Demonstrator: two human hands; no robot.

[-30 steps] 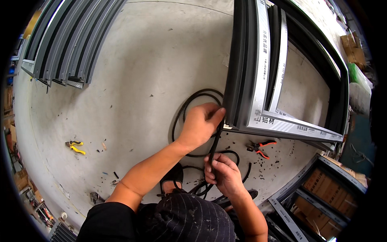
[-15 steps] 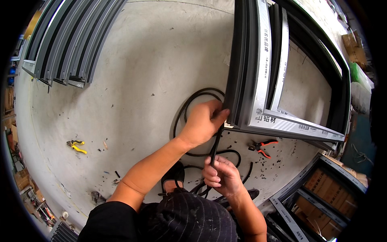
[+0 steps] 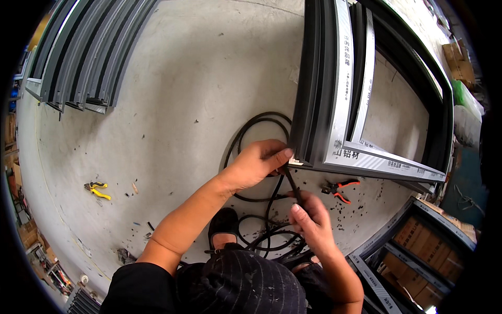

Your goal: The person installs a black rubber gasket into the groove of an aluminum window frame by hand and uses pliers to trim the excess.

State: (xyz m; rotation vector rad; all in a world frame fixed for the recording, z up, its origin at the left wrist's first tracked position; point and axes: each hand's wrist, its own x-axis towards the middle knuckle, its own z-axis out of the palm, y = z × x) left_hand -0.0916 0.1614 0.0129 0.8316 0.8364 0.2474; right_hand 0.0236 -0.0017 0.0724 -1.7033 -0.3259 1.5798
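Loops of black strip [image 3: 294, 184] lie loosely on the floor, presumably leaving slack to draw on. Farther, the right hand [image 3: 312, 217] pinches the strip between thumb and fingers, apparently keeping that stretch straight. Beyond, the left hand [image 3: 264, 162], thumb pressed to fingers, pinches it beside the dark frame's [image 3: 335, 154] near left corner, likely steadying it.

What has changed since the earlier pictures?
The right hand has moved rightward; the black strip it holds now slants down to the right, not left. The left hand stays by the frame's corner. The yellow pliers and red pliers lie unmoved.
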